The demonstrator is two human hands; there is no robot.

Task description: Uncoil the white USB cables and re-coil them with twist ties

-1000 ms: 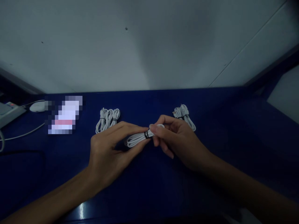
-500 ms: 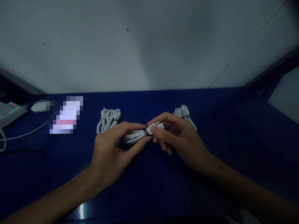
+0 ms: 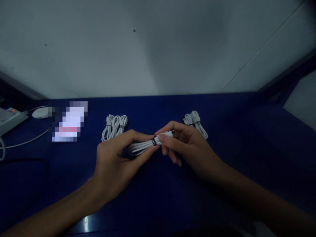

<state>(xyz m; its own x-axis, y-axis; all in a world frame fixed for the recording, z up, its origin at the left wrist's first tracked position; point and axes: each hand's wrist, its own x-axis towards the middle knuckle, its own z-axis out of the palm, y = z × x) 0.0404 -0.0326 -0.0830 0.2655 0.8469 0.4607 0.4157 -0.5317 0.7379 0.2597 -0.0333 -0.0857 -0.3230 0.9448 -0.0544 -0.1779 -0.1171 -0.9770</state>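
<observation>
A coiled white USB cable (image 3: 142, 145), bound with a black tie (image 3: 154, 141), is held between both hands above the blue table. My left hand (image 3: 117, 161) pinches it near the tie, thumb on the near side and forefinger on the far side. At the plug end, my right hand (image 3: 187, 146) grips the white connectors between thumb and fingers, with a metal tip poking out. Behind my left hand lie bundled white cables (image 3: 115, 126) with black ties. Another tied white cable (image 3: 195, 123) lies just beyond my right hand, partly hidden by it.
The blue table (image 3: 158, 197) meets a pale wall (image 3: 103, 49) at the back. On the left are a lit, blurred-out phone-like screen (image 3: 70, 120), a white rounded device (image 3: 40, 113) with a cord, and a power strip (image 3: 12, 120) with a red light.
The held cable has tilted slightly, its looped end a little lower and further left. My left hand has shifted slightly left; both hands keep their grip.
</observation>
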